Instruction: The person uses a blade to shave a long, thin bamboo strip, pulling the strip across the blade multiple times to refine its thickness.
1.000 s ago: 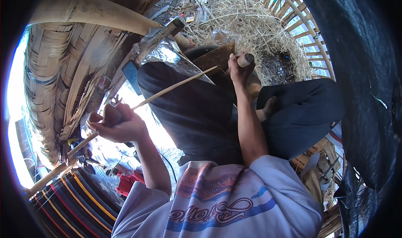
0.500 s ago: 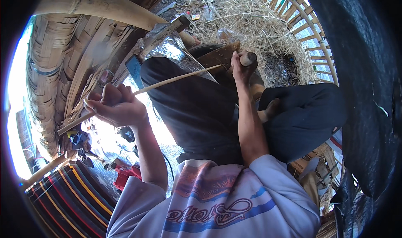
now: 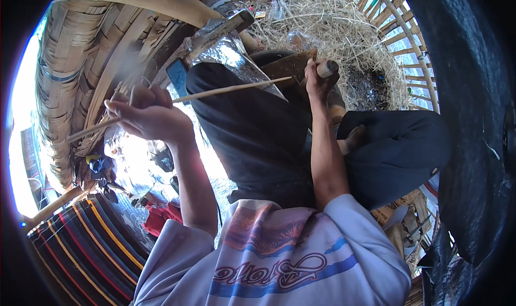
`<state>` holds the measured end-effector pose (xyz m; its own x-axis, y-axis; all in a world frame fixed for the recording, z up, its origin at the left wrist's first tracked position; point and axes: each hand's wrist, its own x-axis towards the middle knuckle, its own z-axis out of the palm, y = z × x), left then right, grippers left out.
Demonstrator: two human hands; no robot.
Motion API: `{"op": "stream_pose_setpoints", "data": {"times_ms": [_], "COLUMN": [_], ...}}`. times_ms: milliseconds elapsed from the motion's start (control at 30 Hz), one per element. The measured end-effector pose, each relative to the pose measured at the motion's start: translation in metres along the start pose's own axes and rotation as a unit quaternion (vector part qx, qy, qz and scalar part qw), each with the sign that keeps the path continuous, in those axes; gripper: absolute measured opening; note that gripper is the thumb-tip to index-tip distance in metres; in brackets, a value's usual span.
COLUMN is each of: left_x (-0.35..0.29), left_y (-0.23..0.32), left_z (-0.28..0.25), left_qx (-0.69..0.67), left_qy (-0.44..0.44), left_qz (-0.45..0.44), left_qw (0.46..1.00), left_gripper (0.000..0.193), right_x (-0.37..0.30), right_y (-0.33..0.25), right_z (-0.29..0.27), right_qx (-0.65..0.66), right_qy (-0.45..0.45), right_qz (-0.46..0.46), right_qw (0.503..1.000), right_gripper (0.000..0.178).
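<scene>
My left hand [image 3: 153, 115] is closed around a long, thin bamboo stick [image 3: 236, 87]. The stick crosses above my left thigh, its near end beside the woven wall and its far tip close to the blade. In my right hand [image 3: 318, 85] is the wooden handle of a broad-bladed knife [image 3: 290, 65]. Its wide brown blade points left from my fist, over a dark round rim that is partly hidden. A bare foot [image 3: 352, 139] shows beneath my right forearm, between my crossed legs.
Woven bamboo [image 3: 62, 91] lines the left side. Beyond the knife lie straw [image 3: 344, 31] and a slatted bamboo rail [image 3: 411, 42]. A phone [image 3: 176, 76] rests by my left knee. Striped cloth [image 3: 86, 247] is at lower left; a dark sheet [image 3: 473, 118] hangs at right.
My left hand has moved a little away from me, and the stick now lies at a flatter slant. The whole view has shifted slightly. Both grips stay the same.
</scene>
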<state>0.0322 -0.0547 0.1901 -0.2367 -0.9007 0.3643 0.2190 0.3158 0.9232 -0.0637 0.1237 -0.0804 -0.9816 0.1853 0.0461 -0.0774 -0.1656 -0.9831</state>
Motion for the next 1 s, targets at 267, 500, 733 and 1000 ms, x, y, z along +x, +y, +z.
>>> {"op": "stream_pose_setpoints", "data": {"times_ms": [267,500,733,1000], "left_x": [0.03,0.031,0.042,0.025], "left_y": [-0.023,-0.029,-0.036,-0.021], "left_z": [0.014,0.028,0.028,0.037], "left_qx": [0.139,0.133,0.07,0.089], "left_qy": [-0.009,0.008,0.092,0.035], "left_qz": [0.122,0.079,-0.009,0.035], "left_qw": [0.983,0.988,0.993,0.995], "left_gripper": [0.042,0.05,0.054,0.056], "right_x": [0.01,-0.004,0.009,0.0], "right_y": [-0.076,0.004,-0.06,-0.001], "right_z": [0.003,-0.001,0.005,0.006], "right_qx": [0.143,-0.027,0.133,-0.027], "right_qy": [0.028,0.023,0.022,0.004], "right_qz": [-0.092,-0.018,-0.022,-0.029], "right_qw": [0.985,0.999,0.991,0.999], "right_gripper": [0.019,0.017,0.016,0.017]}}
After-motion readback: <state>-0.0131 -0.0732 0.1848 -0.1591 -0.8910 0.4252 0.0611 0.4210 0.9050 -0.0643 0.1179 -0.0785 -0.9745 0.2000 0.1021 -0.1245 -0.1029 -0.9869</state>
